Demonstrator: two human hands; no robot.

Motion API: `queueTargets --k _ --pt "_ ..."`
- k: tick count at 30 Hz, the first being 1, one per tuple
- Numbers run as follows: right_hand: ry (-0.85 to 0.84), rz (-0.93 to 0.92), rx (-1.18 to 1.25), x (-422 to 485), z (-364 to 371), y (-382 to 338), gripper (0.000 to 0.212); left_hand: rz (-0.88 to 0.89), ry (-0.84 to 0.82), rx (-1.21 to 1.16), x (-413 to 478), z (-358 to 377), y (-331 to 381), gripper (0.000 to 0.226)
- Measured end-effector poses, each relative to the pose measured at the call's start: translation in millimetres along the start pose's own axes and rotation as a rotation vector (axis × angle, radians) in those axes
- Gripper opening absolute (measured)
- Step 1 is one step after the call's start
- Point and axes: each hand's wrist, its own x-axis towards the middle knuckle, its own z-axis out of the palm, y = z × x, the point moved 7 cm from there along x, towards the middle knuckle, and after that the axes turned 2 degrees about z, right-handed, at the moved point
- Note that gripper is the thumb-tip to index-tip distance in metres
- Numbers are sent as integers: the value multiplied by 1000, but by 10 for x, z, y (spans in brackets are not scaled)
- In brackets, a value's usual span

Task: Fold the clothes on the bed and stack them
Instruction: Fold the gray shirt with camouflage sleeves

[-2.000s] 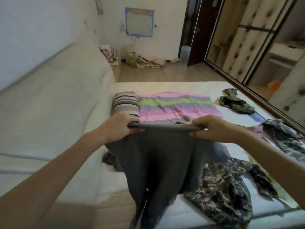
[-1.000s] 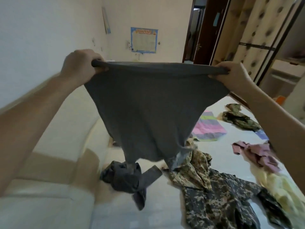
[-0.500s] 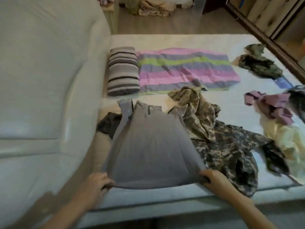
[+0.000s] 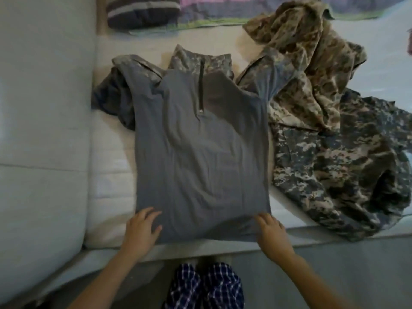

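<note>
Lying flat, front up, near the bed (image 4: 109, 166) edge before you: grey zip-neck shirt (image 4: 200, 152), camouflage collar farthest from you. Your left hand (image 4: 140, 230) rests with fingers spread on its lower left corner. Your right hand (image 4: 270, 234) lies flat on the lower right corner. Neither clasps cloth. Touching the shirt's right side: camouflage jacket (image 4: 334, 166). Beyond: striped pillow (image 4: 142, 10).

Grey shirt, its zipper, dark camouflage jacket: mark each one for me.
Grey shirt (image 4: 200, 163): head view, middle of the chest panel.
Zipper (image 4: 201, 85): head view, midway down the dark strip.
Dark camouflage jacket (image 4: 330, 166): head view, flat patterned cloth right of the shirt.
</note>
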Motion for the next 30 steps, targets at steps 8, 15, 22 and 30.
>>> queueTargets --k 8,15,22,30 --pt "487 -160 71 1581 -1581 -1093 50 -49 476 -290 1562 -1562 -22 39" --pt "478 -37 -48 2898 -1588 -1166 64 -344 660 -798 2831 -2069 -280 58" --pt "677 -72 -11 2990 -1433 -1084 64 -518 651 -1271 3543 -2319 -459 46" --pt "685 -84 1 2946 -1480 -1097 65 -622 938 -1592 2625 -2058 -1086 37"
